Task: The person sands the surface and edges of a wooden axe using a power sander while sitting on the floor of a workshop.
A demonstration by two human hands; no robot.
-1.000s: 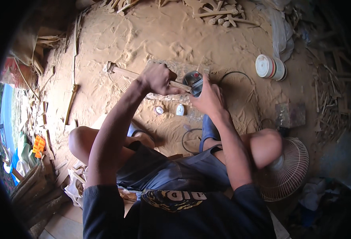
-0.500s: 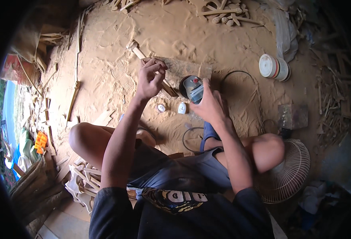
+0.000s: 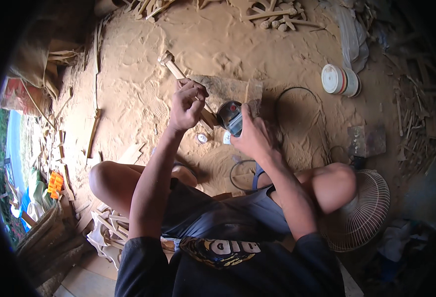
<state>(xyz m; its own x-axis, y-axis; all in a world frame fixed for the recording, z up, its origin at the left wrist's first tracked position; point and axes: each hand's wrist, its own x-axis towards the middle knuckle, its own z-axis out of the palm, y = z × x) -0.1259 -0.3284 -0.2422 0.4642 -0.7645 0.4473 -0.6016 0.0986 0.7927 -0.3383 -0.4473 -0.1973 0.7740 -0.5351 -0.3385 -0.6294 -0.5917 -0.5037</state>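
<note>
My left hand (image 3: 187,106) is closed around a carved wooden stick (image 3: 174,67) with a knobbed far end. The stick slants from upper left to lower right. In my right hand (image 3: 255,136) is an angle grinder (image 3: 234,122) with a teal-grey body and a round dark disc (image 3: 225,115). The disc is at the stick's near end and looks to be touching it, though the exact contact is hard to see. Beneath both hands lies a flat, worn board (image 3: 228,88). A small white container (image 3: 227,137) is partly hidden by the grinder, and a small round one (image 3: 202,138) sits beside it.
Sawdust covers the ground (image 3: 208,44). A dark cable (image 3: 302,89) loops at the right, below a white bucket (image 3: 332,79) lying on its side. A fan (image 3: 366,213) stands by my right knee. Wooden pieces (image 3: 282,15) are heaped at the far side, more (image 3: 111,222) by my left leg.
My right hand has brought the angle grinder leftward and slightly nearer to me, up to the stick's near end. My left hand keeps its hold with little movement.
</note>
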